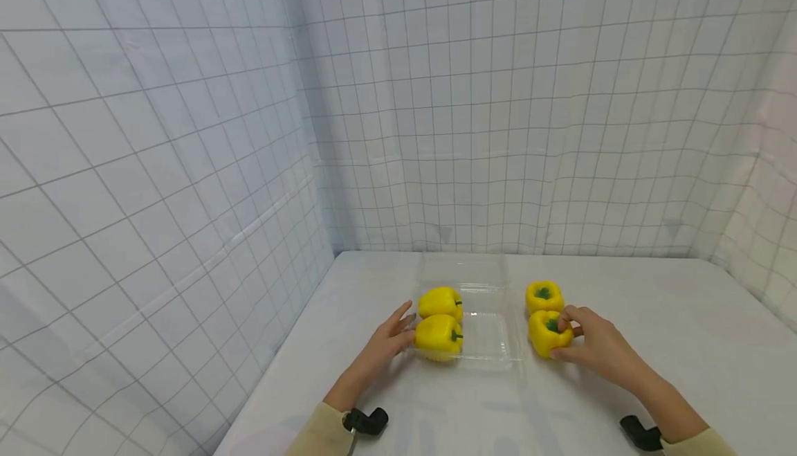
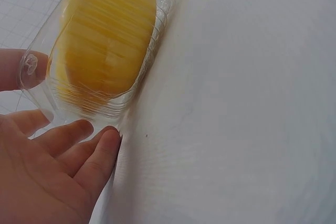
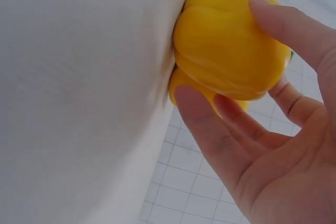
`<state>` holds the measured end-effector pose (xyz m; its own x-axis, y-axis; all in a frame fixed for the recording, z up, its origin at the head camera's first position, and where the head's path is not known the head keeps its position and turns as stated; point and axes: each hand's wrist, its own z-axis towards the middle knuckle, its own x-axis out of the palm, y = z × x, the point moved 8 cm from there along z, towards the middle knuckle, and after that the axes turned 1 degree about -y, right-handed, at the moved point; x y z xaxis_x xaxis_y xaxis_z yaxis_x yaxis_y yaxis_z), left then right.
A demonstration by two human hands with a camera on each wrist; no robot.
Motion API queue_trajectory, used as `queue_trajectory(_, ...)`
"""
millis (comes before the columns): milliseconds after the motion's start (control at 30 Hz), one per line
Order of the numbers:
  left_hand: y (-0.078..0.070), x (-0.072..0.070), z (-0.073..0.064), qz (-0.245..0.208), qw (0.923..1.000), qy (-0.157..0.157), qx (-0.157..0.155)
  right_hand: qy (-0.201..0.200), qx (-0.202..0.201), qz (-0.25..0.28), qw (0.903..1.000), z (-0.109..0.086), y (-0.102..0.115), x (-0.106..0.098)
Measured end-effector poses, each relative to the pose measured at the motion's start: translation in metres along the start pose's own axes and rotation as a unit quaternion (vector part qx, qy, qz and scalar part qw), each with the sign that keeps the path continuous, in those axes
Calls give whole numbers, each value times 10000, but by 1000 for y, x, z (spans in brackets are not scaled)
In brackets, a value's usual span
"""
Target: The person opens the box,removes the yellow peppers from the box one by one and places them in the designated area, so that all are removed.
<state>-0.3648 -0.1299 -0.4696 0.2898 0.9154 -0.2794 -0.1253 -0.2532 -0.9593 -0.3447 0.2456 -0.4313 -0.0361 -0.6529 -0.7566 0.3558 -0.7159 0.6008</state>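
A clear plastic container (image 1: pixel 489 337) lies on the table with its lid folded back at the far side. Two yellow bell peppers (image 1: pixel 439 335) lie on their sides in its left half, stems pointing right. My left hand (image 1: pixel 387 340) rests at the container's left side, fingers spread; in the left wrist view its fingertips (image 2: pixel 83 127) are right at the ribbed wall. To the right of the container, my right hand (image 1: pixel 600 349) holds another yellow bell pepper (image 1: pixel 543 337) between thumb and fingers, stem up. Directly behind that one stands a further yellow bell pepper (image 1: pixel 540 291).
The white table (image 1: pixel 672 317) is enclosed by white grid-patterned sheets (image 1: pixel 498 110) at the back and both sides. A dark strap-mounted device (image 1: pixel 370 421) is on the left wrist, and a similar one (image 1: pixel 641 435) is on the right.
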Motion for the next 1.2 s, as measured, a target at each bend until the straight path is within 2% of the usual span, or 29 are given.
queue_trajectory(233,0,1,-1,9,10000,97,20,128,84,1,9999,-3,4,-6)
queue_trajectory(500,0,-1,-3,33,10000,37,10,121,-32,-224,9997,1,14,-21)
queue_trajectory(833,1,-2,-2,90,9999,29,-38,-71,-278,-238,9993,7,27,-37)
queue_trajectory(1200,3,0,-1,34,10000,41,-54,-165,-426,-156,9988,17,45,-39)
